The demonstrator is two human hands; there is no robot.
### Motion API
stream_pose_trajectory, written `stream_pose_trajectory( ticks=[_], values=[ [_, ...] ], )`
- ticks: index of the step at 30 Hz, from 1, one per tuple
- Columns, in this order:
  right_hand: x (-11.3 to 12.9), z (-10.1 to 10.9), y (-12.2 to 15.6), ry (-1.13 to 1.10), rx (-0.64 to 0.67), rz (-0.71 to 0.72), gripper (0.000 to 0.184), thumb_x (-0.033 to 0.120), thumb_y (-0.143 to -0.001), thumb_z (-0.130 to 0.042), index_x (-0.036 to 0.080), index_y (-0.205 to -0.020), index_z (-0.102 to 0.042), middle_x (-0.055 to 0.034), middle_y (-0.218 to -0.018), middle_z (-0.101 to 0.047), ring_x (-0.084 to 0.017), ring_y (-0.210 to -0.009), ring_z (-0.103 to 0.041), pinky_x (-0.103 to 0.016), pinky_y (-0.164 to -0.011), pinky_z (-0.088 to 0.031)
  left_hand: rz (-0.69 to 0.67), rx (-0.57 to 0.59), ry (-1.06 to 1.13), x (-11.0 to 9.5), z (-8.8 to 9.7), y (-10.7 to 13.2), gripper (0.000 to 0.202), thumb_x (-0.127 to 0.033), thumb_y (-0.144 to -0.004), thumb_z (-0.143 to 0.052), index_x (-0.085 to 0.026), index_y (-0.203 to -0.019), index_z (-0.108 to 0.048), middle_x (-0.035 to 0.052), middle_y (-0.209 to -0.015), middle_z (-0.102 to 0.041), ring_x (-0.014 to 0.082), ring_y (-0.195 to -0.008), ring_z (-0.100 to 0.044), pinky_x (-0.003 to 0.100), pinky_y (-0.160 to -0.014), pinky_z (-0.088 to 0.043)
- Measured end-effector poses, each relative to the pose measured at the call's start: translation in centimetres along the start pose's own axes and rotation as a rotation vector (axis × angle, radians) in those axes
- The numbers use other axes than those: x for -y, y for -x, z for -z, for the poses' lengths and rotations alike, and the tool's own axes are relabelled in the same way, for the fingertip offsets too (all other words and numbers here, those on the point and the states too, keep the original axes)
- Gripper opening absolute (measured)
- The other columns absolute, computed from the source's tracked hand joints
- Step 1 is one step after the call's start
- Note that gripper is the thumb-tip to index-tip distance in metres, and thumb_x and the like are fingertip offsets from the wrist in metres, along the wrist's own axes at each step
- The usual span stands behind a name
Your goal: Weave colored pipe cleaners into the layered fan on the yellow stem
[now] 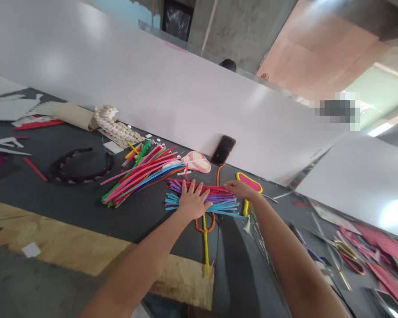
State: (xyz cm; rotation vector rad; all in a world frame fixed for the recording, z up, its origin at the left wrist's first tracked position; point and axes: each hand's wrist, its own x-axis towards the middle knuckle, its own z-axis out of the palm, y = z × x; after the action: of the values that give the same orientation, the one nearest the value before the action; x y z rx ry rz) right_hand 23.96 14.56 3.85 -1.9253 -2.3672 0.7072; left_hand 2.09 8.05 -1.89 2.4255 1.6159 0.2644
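Note:
My left hand (pixel 193 202) lies flat with fingers spread on a row of red, purple and blue pipe cleaners (pixel 223 206). At the upper right of this row my right hand (pixel 239 189) is closed, its fingertips pinching the red pipe cleaners (pixel 215 189). Below my left hand, an orange twisted loop (pixel 213 224) and a yellow stem (pixel 206 251) stick out from under the row. A larger mixed bundle of pipe cleaners (pixel 142 174) lies to the left. Beside my right wrist is a pink oval piece with a yellow rim (pixel 250 182).
A phone (pixel 223 150) leans against the white partition (pixel 172 97). A pink-rimmed oval (pixel 197 161), a dark braided headband (pixel 81 170) and a beige braided piece (pixel 117 126) lie leftward. At the right are scissors (pixel 350 260), thin wires (pixel 260 238) and red material (pixel 381 243).

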Motion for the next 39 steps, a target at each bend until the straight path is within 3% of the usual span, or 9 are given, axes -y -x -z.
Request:
stream_pose_trajectory(
  ticks=[6, 11, 14, 17, 21, 25, 28, 33, 39],
  values=[
    [-1.4, -0.3, 0.5, 0.035, -0.080, -0.080, 0.044, 0.056, -0.081, -0.052, 0.019, -0.058, -0.052, 0.0055, -0.052, -0.040, -0.009, -0.051, -0.040, -0.022, -0.048, -0.029, 0.010, 0.021, 0.017, -0.2, 0.6, 0.1, 0.058, -0.059, -0.094, -0.031, -0.033, -0.146, -0.041, 0.0040, -0.158, -0.029, 0.0381, -0.148, -0.014, 0.067, -0.115, 0.002],
    [-1.7, 0.4, 0.9, 0.114, -0.124, -0.099, 0.035, 0.043, -0.080, -0.058, 0.019, -0.055, -0.056, 0.0045, -0.051, -0.047, -0.011, -0.053, -0.049, -0.022, -0.052, -0.035, 0.014, 0.014, 0.025, -0.2, 0.5, 0.1, 0.058, -0.058, -0.095, -0.032, -0.033, -0.147, -0.039, 0.0043, -0.158, -0.030, 0.0379, -0.148, -0.015, 0.067, -0.115, 0.003],
    [-1.3, 1.7, 1.3, 0.158, -0.194, -0.105, 0.021, 0.031, -0.081, -0.055, 0.018, -0.073, -0.069, -0.0021, -0.068, -0.065, -0.017, -0.069, -0.062, -0.026, -0.065, -0.046, 0.018, 0.001, 0.039, -0.1, 0.3, 0.0, 0.061, -0.057, -0.094, -0.034, -0.031, -0.149, -0.036, 0.0043, -0.157, -0.032, 0.0370, -0.148, -0.015, 0.067, -0.115, 0.003],
    [0.9, 2.0, 2.0, 0.187, -0.332, -0.063, 0.038, 0.023, -0.086, -0.041, 0.014, -0.112, -0.068, -0.0138, -0.114, -0.068, -0.024, -0.109, -0.061, -0.038, -0.092, -0.047, 0.013, -0.015, 0.040, -0.1, 0.2, -0.1, 0.063, -0.058, -0.094, -0.033, -0.027, -0.149, -0.036, 0.0047, -0.157, -0.032, 0.0365, -0.148, -0.014, 0.067, -0.115, 0.004],
    [6.3, -1.9, 2.8, 0.195, -0.421, 0.096, 0.049, 0.028, -0.095, -0.031, 0.020, -0.139, -0.050, -0.0100, -0.148, -0.046, -0.022, -0.142, -0.033, -0.042, -0.112, -0.032, 0.015, 0.028, 0.008, -0.1, 0.3, -0.2, 0.061, -0.055, -0.094, -0.033, -0.027, -0.148, -0.037, 0.0039, -0.158, -0.029, 0.0365, -0.148, -0.012, 0.067, -0.115, 0.006],
    [9.1, -6.9, 3.0, 0.262, -0.269, 0.160, 0.054, 0.039, -0.099, -0.028, 0.017, -0.147, -0.039, -0.0116, -0.153, -0.039, -0.025, -0.146, -0.026, -0.050, -0.114, -0.028, 0.003, 0.057, -0.022, -0.1, 0.2, -0.2, 0.059, -0.048, -0.091, -0.042, -0.030, -0.147, -0.039, 0.0017, -0.158, -0.029, 0.0364, -0.149, -0.009, 0.067, -0.115, 0.009],
    [7.4, -8.2, 3.1, 0.311, -0.307, 0.046, 0.054, 0.041, -0.100, -0.028, 0.017, -0.147, -0.039, -0.0116, -0.154, -0.037, -0.027, -0.147, -0.023, -0.057, -0.116, -0.018, 0.008, 0.016, -0.023, -0.1, 0.1, -0.2, 0.060, -0.051, -0.093, -0.037, -0.029, -0.149, -0.036, 0.0021, -0.158, -0.029, 0.0359, -0.149, -0.010, 0.067, -0.115, 0.007],
    [3.5, -8.7, 3.3, 0.300, -0.339, 0.021, 0.050, 0.033, -0.101, -0.025, 0.019, -0.146, -0.041, -0.0092, -0.151, -0.042, -0.021, -0.145, -0.029, -0.049, -0.116, -0.023, 0.006, -0.021, 0.003, 0.0, -0.2, -0.3, 0.060, -0.057, -0.096, -0.027, -0.029, -0.147, -0.040, 0.0023, -0.157, -0.032, 0.0342, -0.148, -0.015, 0.066, -0.116, 0.002],
    [3.3, -9.4, 3.3, 0.266, -0.395, 0.044, 0.050, 0.036, -0.102, -0.024, 0.018, -0.145, -0.043, -0.0077, -0.149, -0.045, -0.021, -0.143, -0.032, -0.046, -0.117, -0.022, 0.062, 0.010, -0.012, 1.3, 0.4, -0.5, 0.056, -0.050, -0.099, -0.017, -0.029, -0.149, -0.034, 0.0006, -0.158, -0.029, 0.0269, -0.149, -0.018, 0.066, -0.116, 0.001]
  ],
)
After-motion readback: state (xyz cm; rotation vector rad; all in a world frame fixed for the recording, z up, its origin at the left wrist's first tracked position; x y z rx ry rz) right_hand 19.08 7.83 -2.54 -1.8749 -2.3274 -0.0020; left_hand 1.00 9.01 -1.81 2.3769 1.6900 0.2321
